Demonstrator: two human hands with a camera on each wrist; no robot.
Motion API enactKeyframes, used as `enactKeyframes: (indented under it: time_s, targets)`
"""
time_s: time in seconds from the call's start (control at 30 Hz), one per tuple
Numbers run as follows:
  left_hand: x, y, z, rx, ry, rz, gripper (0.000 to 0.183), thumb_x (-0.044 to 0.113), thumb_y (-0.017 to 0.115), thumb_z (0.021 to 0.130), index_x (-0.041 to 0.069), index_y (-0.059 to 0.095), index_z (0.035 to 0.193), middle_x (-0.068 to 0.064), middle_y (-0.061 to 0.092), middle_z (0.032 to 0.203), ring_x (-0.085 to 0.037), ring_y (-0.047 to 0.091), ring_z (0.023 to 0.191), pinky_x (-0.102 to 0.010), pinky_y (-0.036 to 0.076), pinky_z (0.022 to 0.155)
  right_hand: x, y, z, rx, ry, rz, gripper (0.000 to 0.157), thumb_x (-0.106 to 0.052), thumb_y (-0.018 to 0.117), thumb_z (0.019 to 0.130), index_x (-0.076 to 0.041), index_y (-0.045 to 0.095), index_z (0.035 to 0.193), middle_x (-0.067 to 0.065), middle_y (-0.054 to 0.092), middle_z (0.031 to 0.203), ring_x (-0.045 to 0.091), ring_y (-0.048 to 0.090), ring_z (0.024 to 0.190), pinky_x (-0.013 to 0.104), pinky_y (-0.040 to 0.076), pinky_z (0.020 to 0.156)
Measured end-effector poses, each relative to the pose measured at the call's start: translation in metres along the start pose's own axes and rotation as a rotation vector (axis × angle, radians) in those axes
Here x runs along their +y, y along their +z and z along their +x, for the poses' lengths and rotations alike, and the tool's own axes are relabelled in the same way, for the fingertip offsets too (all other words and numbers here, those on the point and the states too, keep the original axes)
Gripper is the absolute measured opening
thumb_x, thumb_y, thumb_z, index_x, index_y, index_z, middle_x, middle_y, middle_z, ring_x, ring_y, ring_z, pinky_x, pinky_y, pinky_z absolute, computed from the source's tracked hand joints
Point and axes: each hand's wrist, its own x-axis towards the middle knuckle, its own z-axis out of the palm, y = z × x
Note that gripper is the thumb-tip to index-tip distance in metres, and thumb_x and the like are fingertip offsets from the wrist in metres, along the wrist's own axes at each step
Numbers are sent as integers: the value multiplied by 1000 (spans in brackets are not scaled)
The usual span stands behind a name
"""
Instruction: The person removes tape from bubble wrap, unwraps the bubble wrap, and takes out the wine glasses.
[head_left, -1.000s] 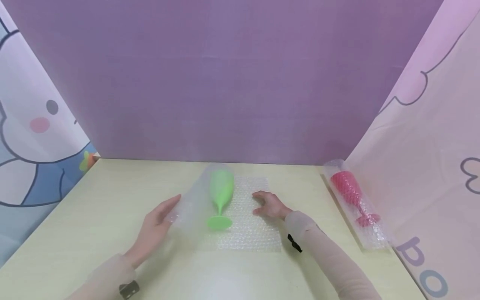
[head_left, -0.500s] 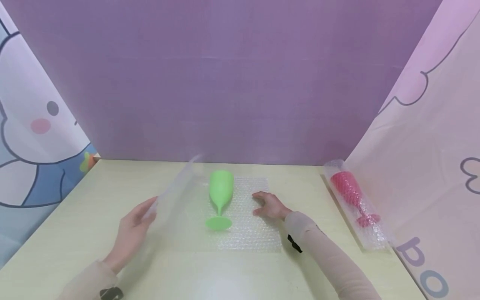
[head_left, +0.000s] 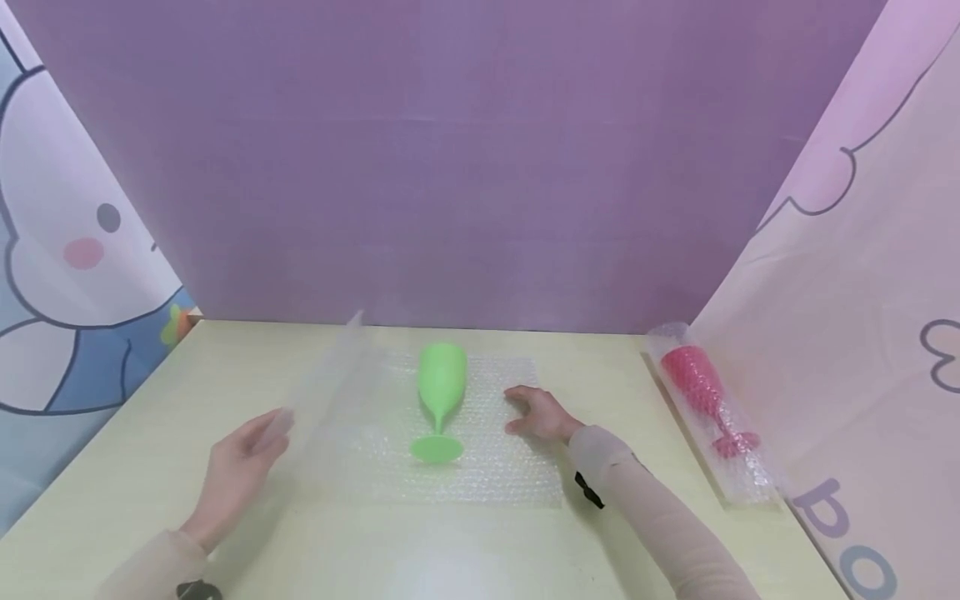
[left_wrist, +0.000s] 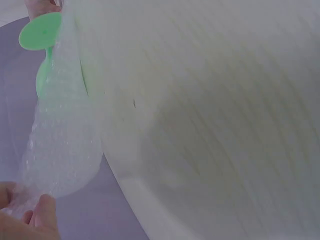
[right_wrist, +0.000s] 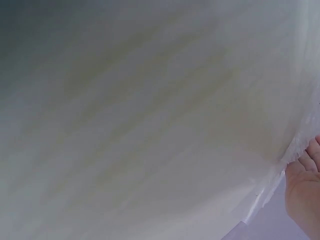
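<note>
A light green plastic goblet lies on its side on a sheet of bubble wrap, its round foot toward me. The sheet's left part is lifted off the table, and my left hand pinches that edge between thumb and fingers. The left wrist view shows the raised bubble wrap stretching from those fingers toward the goblet's foot. My right hand rests on the sheet's right edge, thumb and fingers apart. In the right wrist view, the fingertips of the right hand touch the wrap's edge.
A red goblet wrapped in bubble wrap lies along the right edge of the pale table. A purple panel rises behind the table. Patterned cloths hang at the left and right sides.
My left hand has drawn the wrap's left edge leftward and down, away from over the green goblet, which now shows uncovered. My right hand has stayed in place.
</note>
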Motion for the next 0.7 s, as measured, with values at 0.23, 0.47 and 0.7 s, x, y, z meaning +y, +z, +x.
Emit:
enactKeyframes:
  time_s: [0.23, 0.47, 0.7]
  targets:
    - [-19, -14, 8, -76, 1, 102, 52, 29, 43, 97, -2, 34, 138, -22, 45, 136, -34, 48, 120, -32, 52, 87, 1, 0, 1, -8, 0, 10, 61, -10, 73, 76, -5, 48, 131, 12, 45, 138, 31, 34, 133, 45, 27, 111]
    - [-33, -18, 10, -124, 81, 288, 56, 14, 49, 93, -12, 25, 137, -35, 34, 136, -50, 39, 120, -56, 40, 94, 1, 1, 0, -1, -27, -6, 61, -10, 74, 75, -3, 49, 130, 14, 46, 137, 33, 35, 131, 46, 27, 111]
    - [-17, 9, 3, 0, 614, 599, 52, 7, 66, 79, -6, 49, 127, -23, 50, 130, -39, 49, 116, -48, 39, 96, 0, 0, -1, -6, -35, 7, 61, -9, 74, 75, -2, 48, 130, 14, 46, 137, 33, 35, 131, 47, 27, 111]
